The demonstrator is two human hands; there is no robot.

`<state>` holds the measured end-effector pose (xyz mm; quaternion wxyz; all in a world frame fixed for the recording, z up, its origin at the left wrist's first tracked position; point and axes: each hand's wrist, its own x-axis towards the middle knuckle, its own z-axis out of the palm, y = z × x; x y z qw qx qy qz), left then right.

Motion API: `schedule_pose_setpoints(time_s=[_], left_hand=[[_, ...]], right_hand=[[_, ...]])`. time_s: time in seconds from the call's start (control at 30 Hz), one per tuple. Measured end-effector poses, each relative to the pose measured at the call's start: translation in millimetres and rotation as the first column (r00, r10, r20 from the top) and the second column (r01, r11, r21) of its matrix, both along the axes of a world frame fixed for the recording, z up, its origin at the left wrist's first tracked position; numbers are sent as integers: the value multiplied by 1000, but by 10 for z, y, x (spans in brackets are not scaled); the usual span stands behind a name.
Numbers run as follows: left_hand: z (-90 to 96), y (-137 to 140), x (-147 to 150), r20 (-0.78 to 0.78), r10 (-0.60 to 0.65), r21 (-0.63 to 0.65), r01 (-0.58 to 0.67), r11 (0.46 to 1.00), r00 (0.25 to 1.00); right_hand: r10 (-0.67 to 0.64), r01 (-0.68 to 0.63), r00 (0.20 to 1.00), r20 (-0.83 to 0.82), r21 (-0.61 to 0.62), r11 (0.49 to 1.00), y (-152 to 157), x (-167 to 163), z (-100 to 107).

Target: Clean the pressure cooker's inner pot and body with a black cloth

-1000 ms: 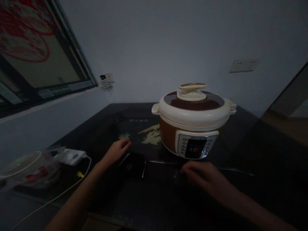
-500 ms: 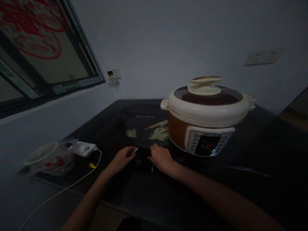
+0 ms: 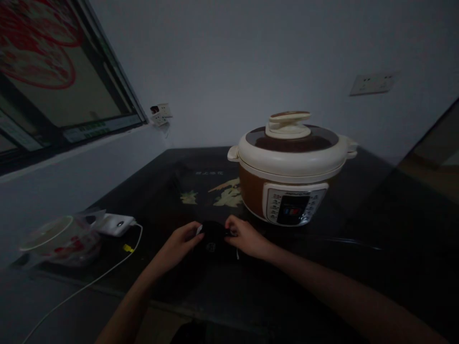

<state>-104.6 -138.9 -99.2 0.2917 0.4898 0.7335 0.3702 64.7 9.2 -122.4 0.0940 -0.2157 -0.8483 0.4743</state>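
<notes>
Evidently soft, the black pouch (image 3: 214,241) lies on the dark bench (image 3: 158,186) between the two hands, in front of the electric cooker (image 3: 292,165) and off to its left, with its far edge bunched up. The fingers of the left hand (image 3: 179,242) are bent almost together on its far left corner, where a white bit (image 3: 199,230) shows by the thumb; those of the right hand (image 3: 248,237) pinch the far right corner, with only a narrow gap between thumb and forefinger. From its slack outline and the white cord (image 3: 237,254) hanging at its right side, it is probably light, limp cloth that will fold readily and is unlikely to slip or break. Whether anything fragile lies inside cannot be told. Those two far corners look the best places to take hold; a grip on the middle would likely crumple it and squeeze whatever it might contain.
</notes>
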Motion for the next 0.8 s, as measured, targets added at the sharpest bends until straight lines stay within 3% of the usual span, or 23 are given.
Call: schedule_pose_setpoints(time_s=[0.13,0.23,0.3,0.5,0.67,0.8], left_hand=[[24,196,456,190,-89,0,90,996,978],[-78,376,805,294,-173,20,175,984,940],[-153,499,988,328,-229,19,236,972,917],[-290,836,1211,246,-344,17,351,936,906],[-376,950,1257,186,-348,12,352,936,919],[-393,940,1287,112,-342,17,342,939,933]], right_hand=[[-62,50,997,-45,-219,974,78,619,29],[-161,105,983,-91,-444,890,130,1113,5],[-239,149,965,-113,-514,845,166,1388,-46],[-374,283,921,-109,-475,833,272,1812,-201],[-411,334,905,-113,-412,848,308,1861,-255],[-422,384,901,-96,-272,882,307,1859,-285]])
